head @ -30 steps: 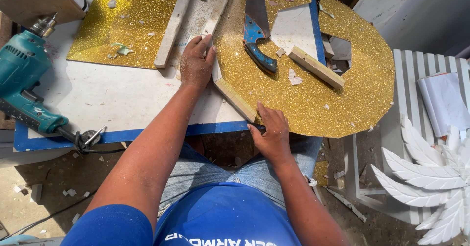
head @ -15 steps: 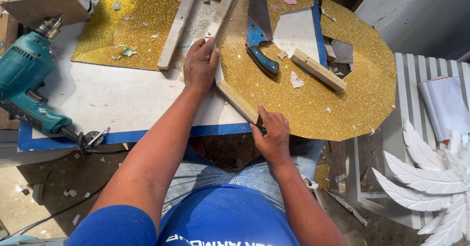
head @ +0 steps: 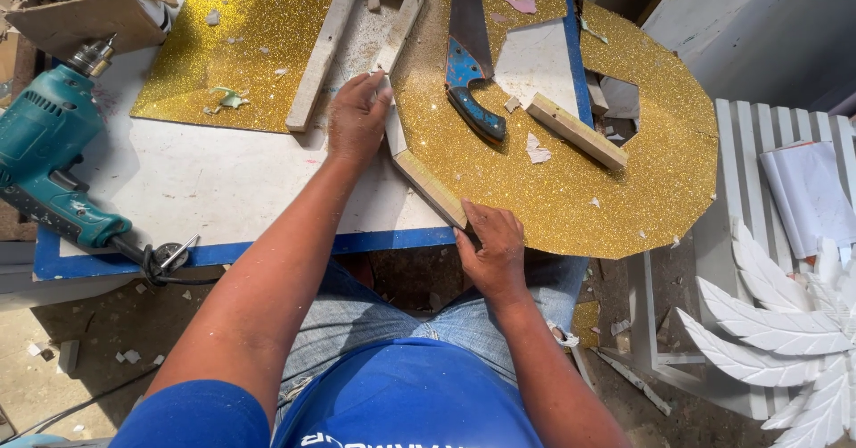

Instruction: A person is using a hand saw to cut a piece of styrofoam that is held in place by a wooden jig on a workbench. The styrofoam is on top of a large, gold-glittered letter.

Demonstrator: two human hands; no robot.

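Both hands rested on one wooden strip at the bench edge.

I saw a teal drill point(head: 49, 158) lying well left of the left hand point(head: 357, 118), which pressed flat, fingers loosely spread, on the far end of the wooden strip point(head: 428, 185). The right hand point(head: 489, 250) curled narrowly round the strip's near end. Beyond it lay a blue-handled saw point(head: 470, 65) on gold glitter board point(head: 624, 189).
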